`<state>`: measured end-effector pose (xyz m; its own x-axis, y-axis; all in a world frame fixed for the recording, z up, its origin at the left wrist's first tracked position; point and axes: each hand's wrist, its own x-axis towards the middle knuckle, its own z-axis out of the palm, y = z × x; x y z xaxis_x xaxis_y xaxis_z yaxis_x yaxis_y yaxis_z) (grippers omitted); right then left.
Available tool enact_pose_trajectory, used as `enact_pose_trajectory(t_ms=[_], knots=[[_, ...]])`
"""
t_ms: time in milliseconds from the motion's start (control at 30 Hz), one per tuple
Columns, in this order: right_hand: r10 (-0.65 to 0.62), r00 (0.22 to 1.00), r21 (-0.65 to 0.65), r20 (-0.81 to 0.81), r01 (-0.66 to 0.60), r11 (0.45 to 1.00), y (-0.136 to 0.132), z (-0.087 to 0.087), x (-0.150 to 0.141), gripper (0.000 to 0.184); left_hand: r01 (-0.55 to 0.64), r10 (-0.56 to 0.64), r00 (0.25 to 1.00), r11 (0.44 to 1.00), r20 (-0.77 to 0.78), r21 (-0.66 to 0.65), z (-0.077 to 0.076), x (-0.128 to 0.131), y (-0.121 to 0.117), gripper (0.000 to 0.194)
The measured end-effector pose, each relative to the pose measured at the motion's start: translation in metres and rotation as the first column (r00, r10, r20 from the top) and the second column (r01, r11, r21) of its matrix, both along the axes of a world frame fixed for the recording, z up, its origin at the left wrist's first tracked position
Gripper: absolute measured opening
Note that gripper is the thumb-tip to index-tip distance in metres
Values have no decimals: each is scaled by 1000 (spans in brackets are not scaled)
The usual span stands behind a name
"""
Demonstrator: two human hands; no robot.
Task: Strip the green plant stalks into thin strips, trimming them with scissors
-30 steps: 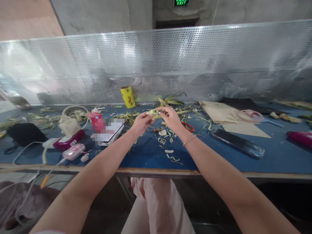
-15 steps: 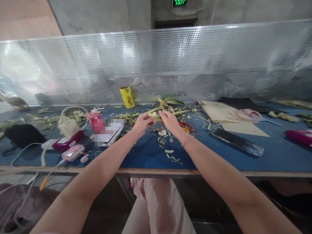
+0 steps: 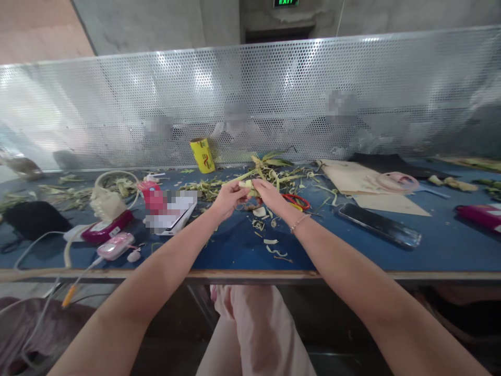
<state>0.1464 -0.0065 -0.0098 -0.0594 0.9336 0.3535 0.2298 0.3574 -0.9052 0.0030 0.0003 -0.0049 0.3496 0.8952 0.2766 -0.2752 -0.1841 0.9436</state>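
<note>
Between the fingertips of both hands is a small pale green piece of plant strip [image 3: 246, 184], partly covered by the fingers. My left hand [image 3: 230, 199] pinches its left side, thumb and fingers closed. From the right, my right hand [image 3: 269, 194] is closed on the same piece, its wrist wearing a thin bracelet [image 3: 300, 223]. Red scissor-like handles [image 3: 296, 200] lie beside my right wrist, partly hidden. Below the hands, curled pale shavings [image 3: 259, 225] are scattered over the blue tabletop [image 3: 238, 250].
Dry plant scraps [image 3: 203, 189] and a yellow tube [image 3: 202, 155] stand behind the hands. To the left lie a phone-like device [image 3: 178, 215], a pink packet [image 3: 152, 197] and cables. At right are a dark phone [image 3: 379, 224] and brown paper [image 3: 352, 180]. A perforated metal screen [image 3: 266, 94] backs the table.
The camera view shifts slightly. Both hands stay together at the same place, and the right fingers have moved a little over the pale green piece.
</note>
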Motion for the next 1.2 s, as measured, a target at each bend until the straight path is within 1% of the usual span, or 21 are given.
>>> enact_pose_trajectory(t_ms=[67, 167, 267, 333, 400, 500, 567, 600, 700, 833, 900, 1067, 1200], knots=[[19, 1000, 2, -11, -19, 1000, 2, -1, 1, 25, 9, -9, 1000, 1000, -3, 4, 0, 0, -1, 37], [53, 998, 53, -46, -50, 997, 6, -4, 3, 27, 12, -12, 1000, 1000, -4, 6, 0, -1, -1, 35], [37, 996, 95, -80, -29, 995, 9, -6, 4, 28, 13, -13, 1000, 1000, -3, 7, 0, -1, 0, 33], [-2, 998, 114, -67, 10, 993, 10, -6, 5, 28, 14, -14, 1000, 1000, -6, 8, 0, -1, 0, 32], [-80, 997, 168, -12, 80, 983, 9, -4, 6, 27, 17, -17, 1000, 1000, -17, 7, -1, -1, 0, 31], [-217, 974, 313, 66, 186, 931, 7, 1, 7, 25, 21, -22, 999, 1000, -37, -11, -1, -1, 0, 31], [-263, 961, 392, 87, 210, 896, 4, 3, 7, 23, 21, -22, 999, 999, -33, -26, -1, -1, 0, 30], [-270, 958, 414, 95, 208, 886, 3, 3, 7, 22, 24, -25, 999, 999, -27, -35, 0, -1, 0, 29], [-247, 960, 443, 136, 164, 882, -1, 4, 7, 20, 42, -44, 999, 995, -15, -90, 2, -2, -1, 22], [-117, 979, 477, 166, 24, 879, -7, 7, 8, 17, 86, -91, 996, 976, -17, -202, 5, -4, -2, 15], [-71, 984, 484, 161, -16, 875, -10, 9, 8, 18, 101, -106, 994, 967, -5, -236, 7, -4, -2, 15], [-74, 987, 463, 144, -1, 887, -13, 10, 7, 23, 102, -99, 995, 954, 25, -282, 9, -3, -3, 12], [-70, 990, 439, 121, 10, 899, -10, 8, 5, 25, 91, -82, 996, 955, 43, -283, 8, -2, -5, 16]])
